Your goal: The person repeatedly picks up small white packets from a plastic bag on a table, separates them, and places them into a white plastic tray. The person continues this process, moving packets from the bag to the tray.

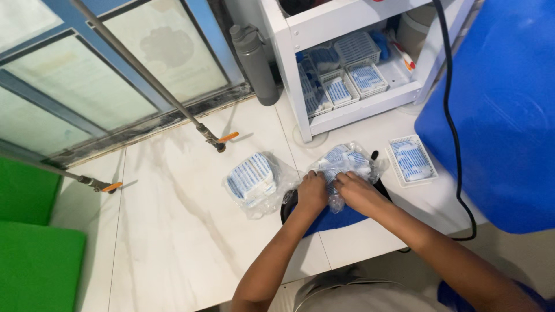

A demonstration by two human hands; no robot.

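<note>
A pale marble-patterned tiled floor (173, 231) is seen from above, filling most of the view. A large blue covered object (503, 110) is seen at the right, with a black cable (454, 138) running down its edge. Frosted glass panels in a blue frame (87, 75) are seen at the upper left, and green cushions (34, 254) at the lower left. A white shelf unit (358, 75) is set at the top centre, with small white baskets of blue-and-white packets (347, 81) held on its lower shelf. A grey bottle (254, 63) is stood upright just beside the unit. A clear plastic bag of blue-and-white packets (254, 182) is laid on the floor, left of the hands. A flat white tray of packets (411, 160) is laid at the right, near the blue object. A second clear plastic bag (346, 164) is gripped at centre over a blue cloth (335, 219). The left hand (312, 193) is closed on its lower left edge, and the right hand (355, 193) is closed on its lower right edge, both hands almost touching
</note>
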